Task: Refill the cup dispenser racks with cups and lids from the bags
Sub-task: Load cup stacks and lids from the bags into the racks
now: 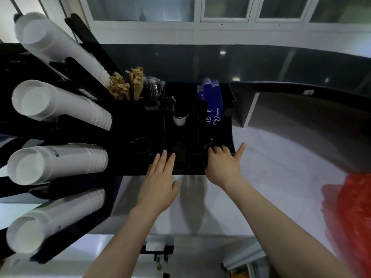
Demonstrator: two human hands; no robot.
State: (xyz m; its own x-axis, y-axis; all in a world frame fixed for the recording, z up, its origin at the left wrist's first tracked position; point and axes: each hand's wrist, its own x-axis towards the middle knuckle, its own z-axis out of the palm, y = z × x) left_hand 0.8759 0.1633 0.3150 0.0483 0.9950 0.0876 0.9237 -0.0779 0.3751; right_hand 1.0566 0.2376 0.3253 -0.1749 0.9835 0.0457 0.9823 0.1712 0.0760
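A black dispenser rack stands on the counter, its left side holding several stacks of white cups in angled slots. My left hand lies flat with straight fingers on the rack's front edge, beside a stack of black lids in the middle compartment. My right hand reaches into the right compartment, its fingers curled over black lids there, little finger stretched out to the right. A single white cup sits deeper in the middle compartment.
Brown paper sleeves, wrapped straws and blue packets fill the rack's back compartments. A white counter spreads to the right, with a red bag at its right edge. A dark raised ledge runs behind.
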